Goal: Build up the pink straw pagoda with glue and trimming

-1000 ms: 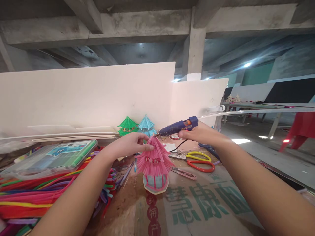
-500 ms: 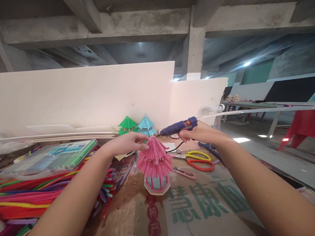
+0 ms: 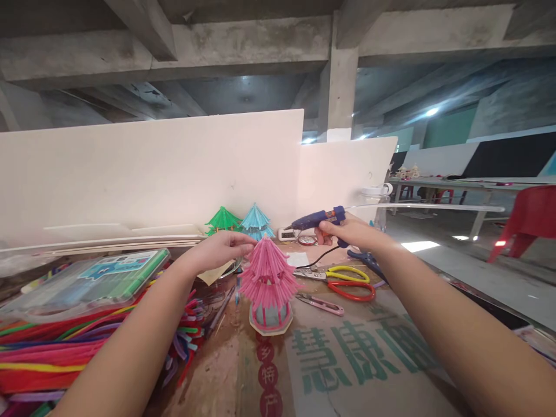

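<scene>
Right hand [image 3: 353, 229] is clasping the glue gun [image 3: 317, 220], now withdrawing rightward from the pink pagoda [image 3: 268, 267] standing near centre — gluing seemingly pausing — while left hand [image 3: 219, 250] is lingering at its left, grip indeterminable.

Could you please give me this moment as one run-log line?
left hand: beside top of upright pink pagoda, contact unclear | right hand: holding blue glue gun, apart from pagoda | scissors: right of pagoda
</scene>
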Demonstrator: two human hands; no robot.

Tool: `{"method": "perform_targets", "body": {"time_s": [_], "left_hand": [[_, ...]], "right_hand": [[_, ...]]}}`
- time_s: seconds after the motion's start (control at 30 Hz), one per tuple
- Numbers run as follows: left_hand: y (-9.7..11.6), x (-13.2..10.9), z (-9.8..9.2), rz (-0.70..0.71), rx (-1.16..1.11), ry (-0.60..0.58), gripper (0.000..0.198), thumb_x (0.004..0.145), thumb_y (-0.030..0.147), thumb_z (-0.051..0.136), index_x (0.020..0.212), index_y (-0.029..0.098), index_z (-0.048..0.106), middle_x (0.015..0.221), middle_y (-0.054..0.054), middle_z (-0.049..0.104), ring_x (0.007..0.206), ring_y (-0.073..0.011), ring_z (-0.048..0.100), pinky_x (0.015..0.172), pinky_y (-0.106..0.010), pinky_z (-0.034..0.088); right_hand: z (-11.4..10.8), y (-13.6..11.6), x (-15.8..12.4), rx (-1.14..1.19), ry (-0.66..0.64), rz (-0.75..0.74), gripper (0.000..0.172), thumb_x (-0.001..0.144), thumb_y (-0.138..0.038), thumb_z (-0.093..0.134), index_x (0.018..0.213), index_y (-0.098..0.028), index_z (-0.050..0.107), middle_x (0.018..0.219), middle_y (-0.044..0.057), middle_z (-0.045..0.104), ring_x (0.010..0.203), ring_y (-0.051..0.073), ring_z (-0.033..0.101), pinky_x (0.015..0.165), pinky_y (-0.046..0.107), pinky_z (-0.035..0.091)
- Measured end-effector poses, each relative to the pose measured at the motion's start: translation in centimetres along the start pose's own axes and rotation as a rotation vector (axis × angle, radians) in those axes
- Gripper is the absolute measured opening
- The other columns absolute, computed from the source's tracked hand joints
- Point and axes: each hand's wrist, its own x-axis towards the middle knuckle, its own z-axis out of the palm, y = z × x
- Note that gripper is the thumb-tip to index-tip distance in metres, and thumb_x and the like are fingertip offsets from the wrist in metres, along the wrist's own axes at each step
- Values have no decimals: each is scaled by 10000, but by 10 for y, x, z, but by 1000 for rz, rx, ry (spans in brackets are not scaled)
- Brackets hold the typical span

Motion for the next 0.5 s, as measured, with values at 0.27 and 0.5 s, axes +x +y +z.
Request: {"method": "perform_targets", "body": {"time_s": [0.27, 0.5], "left_hand": [[25, -8, 5, -59, 217, -3, 557, 745, 651, 494, 1024, 191, 638, 845, -32, 631, 740, -195, 564, 590, -252, 357], [43, -9, 23, -161, 316, 115, 566, 693, 682, 527, 953, 181, 565, 855, -49, 617, 732, -224, 555, 583, -281, 356]], "right_hand": [[2, -26, -8, 159, 21, -95, 614, 719, -753, 494, 774, -159, 639, 870, 102, 715, 831, 197, 659, 741, 303, 503], [2, -31, -9, 129, -22, -127, 648, 729, -756, 470, 776, -136, 651, 898, 121, 713, 803, 189, 659, 674, 282, 494]]}}
